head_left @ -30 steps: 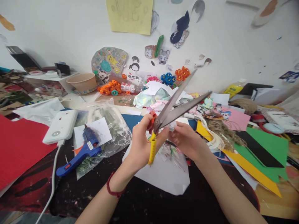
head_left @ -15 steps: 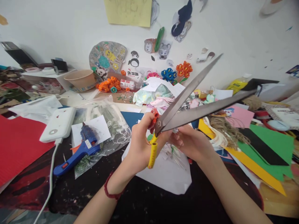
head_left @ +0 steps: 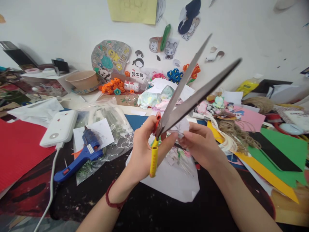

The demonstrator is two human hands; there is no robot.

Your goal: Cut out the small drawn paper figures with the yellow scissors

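My left hand [head_left: 141, 153] is closed around a large pair of scissors [head_left: 193, 104] with one red and one yellow handle. Their blades stand spread apart and point up to the right. Between my hands, partly behind the blades, is a small thin whitish piece of paper [head_left: 181, 126]. The fingers of my right hand [head_left: 205, 145] pinch its right side, and my left thumb reaches close to its lower edge. Below my hands, a white sheet [head_left: 171, 187] lies on the dark table with small pink and green scraps on it.
At left are a blue glue gun [head_left: 77, 161], a white power bank [head_left: 59, 129] with a cable, and red paper [head_left: 19, 151]. Twine [head_left: 238, 133], green paper [head_left: 287, 151] and a yellow strip [head_left: 267, 182] lie at right. Fabric and beaded flowers [head_left: 113, 86] stand along the wall.
The scissor blades have swung upward and sit closer together. My right hand has turned, so its fingertips and the paper piece now show more clearly above the white sheet.
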